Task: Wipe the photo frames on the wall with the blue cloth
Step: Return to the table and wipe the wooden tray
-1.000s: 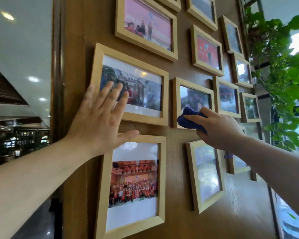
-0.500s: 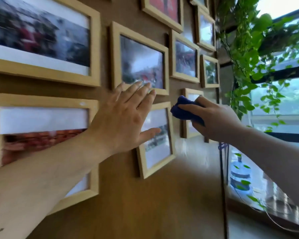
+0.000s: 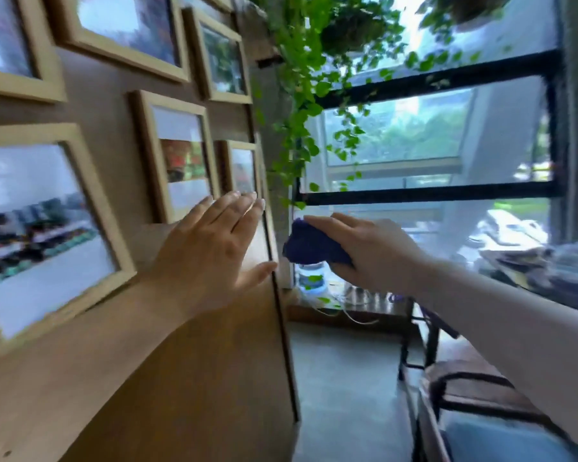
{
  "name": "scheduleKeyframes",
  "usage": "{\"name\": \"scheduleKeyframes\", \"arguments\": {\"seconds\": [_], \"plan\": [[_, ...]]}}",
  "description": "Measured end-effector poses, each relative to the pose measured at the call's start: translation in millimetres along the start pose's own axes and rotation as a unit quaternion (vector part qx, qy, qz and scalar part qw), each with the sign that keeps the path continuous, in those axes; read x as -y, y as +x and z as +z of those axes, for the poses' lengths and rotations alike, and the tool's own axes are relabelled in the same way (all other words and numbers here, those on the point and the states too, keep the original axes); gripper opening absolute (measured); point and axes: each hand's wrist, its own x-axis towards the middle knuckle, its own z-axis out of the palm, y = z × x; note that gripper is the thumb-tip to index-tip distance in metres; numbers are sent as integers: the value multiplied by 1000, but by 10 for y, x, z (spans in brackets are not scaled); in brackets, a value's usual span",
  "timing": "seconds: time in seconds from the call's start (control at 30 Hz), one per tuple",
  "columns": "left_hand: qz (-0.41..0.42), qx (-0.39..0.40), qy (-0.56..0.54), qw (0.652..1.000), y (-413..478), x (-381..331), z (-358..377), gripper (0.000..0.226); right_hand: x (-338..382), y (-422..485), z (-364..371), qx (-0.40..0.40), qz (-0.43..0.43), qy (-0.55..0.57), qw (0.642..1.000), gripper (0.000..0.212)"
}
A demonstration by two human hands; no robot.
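Several light wooden photo frames hang on the brown wooden wall panel, among them a large frame at the left, a tall frame in the middle and a narrow frame near the panel's right edge. My left hand lies flat and open against the panel, fingers spread, just below the narrow frame. My right hand grips the bunched blue cloth to the right of the panel's edge, off the wall and in front of the window. The picture is blurred by motion.
A trailing green plant hangs beside the panel's right edge. A black-framed window fills the right. Below it stand a water bottle, a cluttered desk and a dark chair.
The view has swung right along the wall. Both hands moved right with it; the cloth went from the frames to past the panel's right edge. The left hand stays flat on the panel.
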Motion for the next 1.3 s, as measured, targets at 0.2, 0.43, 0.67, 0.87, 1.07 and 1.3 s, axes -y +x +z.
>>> {"name": "scheduleKeyframes", "arguments": {"seconds": [0.2, 0.43, 0.67, 0.87, 1.07, 1.3], "plan": [[99, -14, -89, 991, 139, -496, 306, 80, -10, -794, -191, 54, 99, -48, 992, 64], [215, -34, -220, 951, 76, -1269, 483, 76, 314, -1927, -571, 109, 249, -81, 959, 63], [336, -11, -303, 892, -123, -2525, 464, 66, 713, -3266, -957, 138, 407, -101, 897, 63], [409, 20, -336, 848, -267, -3719, 320, 66, 830, -4473, -1169, 141, 505, -104, 845, 65], [502, 18, -296, 812, -405, -4802, 245, 64, 790, -5756, -1249, 154, 587, -102, 788, 64], [564, 79, -285, 771, -606, -5881, 359, 67, 716, -7152, -1349, 179, 691, -106, 692, 62]]}}
